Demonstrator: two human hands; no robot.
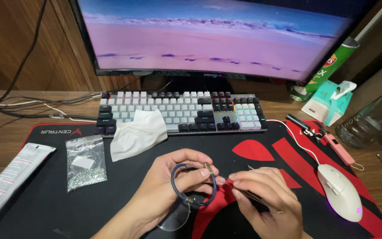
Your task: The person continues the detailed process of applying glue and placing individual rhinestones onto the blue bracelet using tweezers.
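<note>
My left hand (173,186) pinches a dark blue cord bracelet (178,188) with metal end caps, holding it upright over the black and red desk mat (45,203). My right hand (264,194) holds thin tweezers (249,194), their tip touching the bracelet's clasp where my fingertips meet. A small clear round dish (173,217) lies on the mat just below my left hand.
A clear bag of tiny stones (85,161) and a white tube (9,179) lie at left. A tissue (138,132) rests against the keyboard (182,113). A white mouse (341,191), pink tool (339,149), tissue pack (328,102), can (328,71) and glass jar (372,119) sit at right. A monitor (217,35) stands behind.
</note>
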